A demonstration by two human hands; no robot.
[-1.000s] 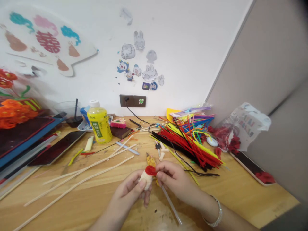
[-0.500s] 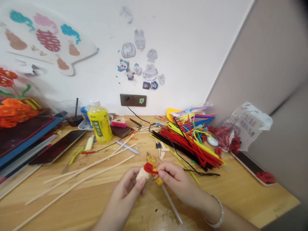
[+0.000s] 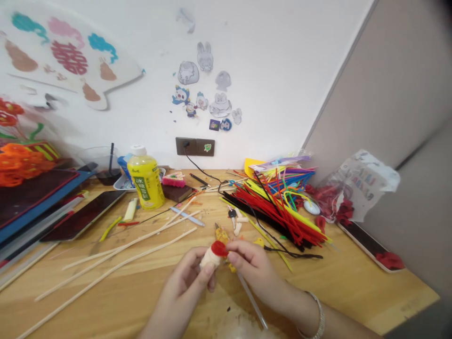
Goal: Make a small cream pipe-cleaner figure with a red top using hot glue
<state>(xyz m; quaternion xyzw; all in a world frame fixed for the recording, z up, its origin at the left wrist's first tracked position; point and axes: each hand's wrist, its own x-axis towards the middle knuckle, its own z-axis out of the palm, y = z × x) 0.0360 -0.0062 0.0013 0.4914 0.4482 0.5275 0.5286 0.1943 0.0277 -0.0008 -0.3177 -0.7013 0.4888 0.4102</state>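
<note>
My left hand [image 3: 190, 275] is closed around a cream-coloured wound piece [image 3: 211, 259], thumb in front. On its upper end sits a coil of red pipe cleaner [image 3: 219, 248]. The fingertips of my right hand [image 3: 257, 268] are pinched at the right edge of this red coil, on the strip's end. Beneath and behind my hands lies a yellow glue gun [image 3: 221, 233], largely hidden, with a clear glue stick [image 3: 252, 301] sticking out toward me.
Bundled pipe cleaners [image 3: 278, 212] lie behind on the right. A key [image 3: 232, 214] rests beyond my hands. Long pale sticks [image 3: 116, 263] cross the left side, near a yellow drink bottle [image 3: 144, 181] and a tablet [image 3: 83, 216]. A phone [image 3: 367, 247] lies far right; a black cable [image 3: 296, 253] trails nearby.
My right hand has moved slightly left, closer to the cream piece. The free red strip between my hands is shorter, and the red coil now covers more of the top.
</note>
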